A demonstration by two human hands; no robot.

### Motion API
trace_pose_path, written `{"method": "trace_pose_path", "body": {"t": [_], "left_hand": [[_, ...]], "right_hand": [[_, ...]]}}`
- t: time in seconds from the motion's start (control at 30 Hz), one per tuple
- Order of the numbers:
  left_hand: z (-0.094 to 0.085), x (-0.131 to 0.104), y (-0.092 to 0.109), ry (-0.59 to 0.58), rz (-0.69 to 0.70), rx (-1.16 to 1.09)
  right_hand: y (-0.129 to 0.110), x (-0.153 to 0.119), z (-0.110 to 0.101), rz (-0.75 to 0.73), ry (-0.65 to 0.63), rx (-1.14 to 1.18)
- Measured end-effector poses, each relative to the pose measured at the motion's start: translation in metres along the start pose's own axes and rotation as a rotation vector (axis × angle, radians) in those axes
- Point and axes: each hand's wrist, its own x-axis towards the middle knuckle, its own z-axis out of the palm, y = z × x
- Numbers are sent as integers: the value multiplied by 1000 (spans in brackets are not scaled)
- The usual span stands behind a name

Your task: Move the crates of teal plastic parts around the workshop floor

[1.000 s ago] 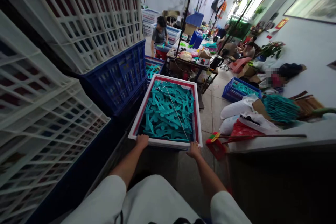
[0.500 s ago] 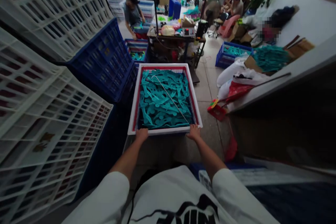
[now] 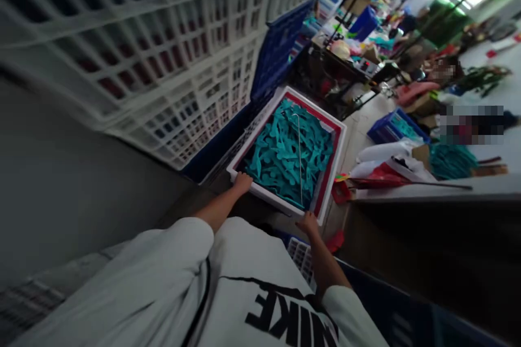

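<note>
The left hand [image 3: 243,181] grips the near left corner of the crate [image 3: 336,147]. The right hand [image 3: 308,223] grips the near right corner. Both grips are closed on its white rim. Teal pieces [image 3: 285,154] and a thin rod [image 3: 300,157] lie inside. The shirt [image 3: 260,303] reads "NIKE".

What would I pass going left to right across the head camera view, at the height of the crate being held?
Stacked white crates → left hand → crate of teal parts → right hand → blue crate on the floor → teal bundle.
</note>
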Motion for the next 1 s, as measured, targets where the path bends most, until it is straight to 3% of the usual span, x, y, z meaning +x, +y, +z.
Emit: {"method": "trace_pose_path", "body": {"t": [0.1,0.23,0.3,0.37,0.47,0.6,0.67,0.8,1.0], "left_hand": [[32,-54,-6,55,-16,-58],[76,-124,2,125,-53,-120],[95,-154,7,135,-69,-136],[110,-175,8,134,-78,-138],[123,-194,7,124,-74,-124],[126,-203,7,123,-40,-101],[125,-208,4,150,-22,-89],[122,-218,-22,192,28,-79],[121,-216,-91,169,131,-107]], "right_hand": [[-29,-38,17,-82,-48,-131],[-100,-82,51,-352,-24,-167],[-131,-105,69,-378,10,-165],[-145,-124,83,-380,50,-156],[-126,-142,93,-426,109,-111],[-72,-153,97,-290,205,-116],[-61,-154,96,-282,232,-159],[-75,-142,84,-277,142,-275],[-122,-136,70,-290,-44,-434]]}}
